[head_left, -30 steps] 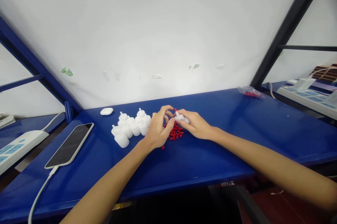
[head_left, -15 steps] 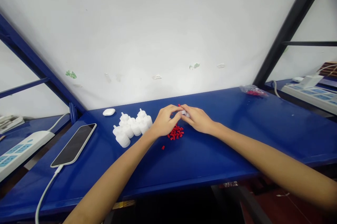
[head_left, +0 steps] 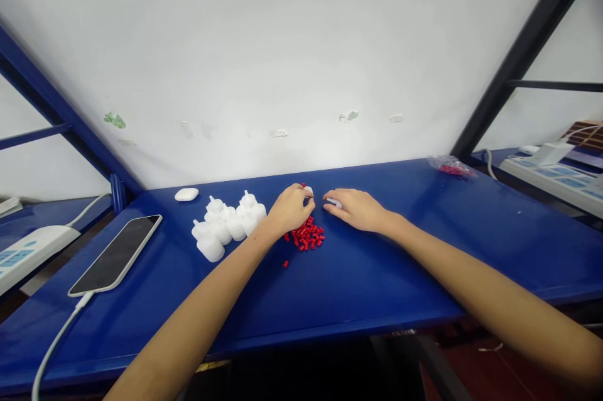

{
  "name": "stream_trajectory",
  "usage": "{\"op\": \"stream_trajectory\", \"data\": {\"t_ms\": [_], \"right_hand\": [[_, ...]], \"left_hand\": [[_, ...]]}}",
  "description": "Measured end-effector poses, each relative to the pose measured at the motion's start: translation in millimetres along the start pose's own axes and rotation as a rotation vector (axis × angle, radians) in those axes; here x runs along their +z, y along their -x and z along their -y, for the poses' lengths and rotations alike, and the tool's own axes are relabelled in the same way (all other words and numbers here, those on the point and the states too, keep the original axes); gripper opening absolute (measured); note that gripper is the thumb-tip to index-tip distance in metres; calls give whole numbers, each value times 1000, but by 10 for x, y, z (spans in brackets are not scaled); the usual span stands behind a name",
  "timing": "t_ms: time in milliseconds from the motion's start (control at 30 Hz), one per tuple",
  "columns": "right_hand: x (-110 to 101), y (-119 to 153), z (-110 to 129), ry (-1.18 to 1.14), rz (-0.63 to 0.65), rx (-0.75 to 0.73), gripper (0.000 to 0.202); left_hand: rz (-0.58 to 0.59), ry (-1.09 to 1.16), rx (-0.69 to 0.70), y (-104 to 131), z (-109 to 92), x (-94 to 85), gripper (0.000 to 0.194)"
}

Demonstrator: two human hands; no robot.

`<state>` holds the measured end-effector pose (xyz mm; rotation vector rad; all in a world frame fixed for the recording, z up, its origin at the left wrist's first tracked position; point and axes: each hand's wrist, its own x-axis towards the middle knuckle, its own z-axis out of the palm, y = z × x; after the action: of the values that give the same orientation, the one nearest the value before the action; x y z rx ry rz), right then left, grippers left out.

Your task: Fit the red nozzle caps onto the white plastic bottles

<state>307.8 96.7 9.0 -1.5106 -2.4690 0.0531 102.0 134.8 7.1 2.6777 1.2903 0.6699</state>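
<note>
My left hand [head_left: 293, 207] is closed, thumb and fingers curled, at a white plastic piece [head_left: 309, 190] with a small red tip [head_left: 304, 185]; most of the piece is hidden. A short gap to the right, my right hand [head_left: 355, 207] bends its fingers around another white plastic piece [head_left: 335, 202], of which only a strip shows. Below my left hand lies a loose pile of small red caps [head_left: 308, 237], with a single red cap [head_left: 285, 264] apart from it. Left of that hand stand several white squeeze bottles [head_left: 210, 246], some with thin nozzles pointing up.
A phone [head_left: 117, 255] with a charging cable and a white earbud case [head_left: 187, 194] lie at the left on the blue table [head_left: 377, 288]. A plastic bag with red pieces [head_left: 452, 166] rests at the back right. Power strips [head_left: 35, 250] are at both sides.
My hands have come apart from around one white item; my left moved left, the right slightly right. White pieces now show at both hands. The view has shifted slightly.
</note>
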Motion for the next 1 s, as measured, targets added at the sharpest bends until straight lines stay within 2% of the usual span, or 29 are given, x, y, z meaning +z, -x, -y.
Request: {"op": "stream_trajectory", "data": {"t_ms": [100,333,467,533,600,667,733,767,833,1000], "right_hand": [[-24,28,60,-51,30,-69,30],[0,13,164,-84,55,-200,45],[12,1,147,-79,59,-205,36],[24,-1,125,-68,46,-194,28],[36,-2,100,-65,31,-193,23],[45,1,79,-85,2,-200,22],[50,5,64,-114,-28,-204,23],[53,7,58,-122,-34,-203,23],[59,9,52,-134,-30,-188,23],[75,7,57,-171,-29,-162,32]], "left_hand": [[-37,-11,-51,29,32,-16,28],[-31,25,-41,2,98,-41,30],[-99,24,-87,11,60,-93,29],[-136,-11,-94,47,12,-148,34],[-105,-54,-44,109,-43,-215,43],[5,-66,41,188,-87,-275,47],[102,-61,72,262,-101,-315,43],[124,-68,63,290,-95,-324,34],[131,-92,49,323,-63,-322,19],[131,-247,192,319,13,-245,21]]}}
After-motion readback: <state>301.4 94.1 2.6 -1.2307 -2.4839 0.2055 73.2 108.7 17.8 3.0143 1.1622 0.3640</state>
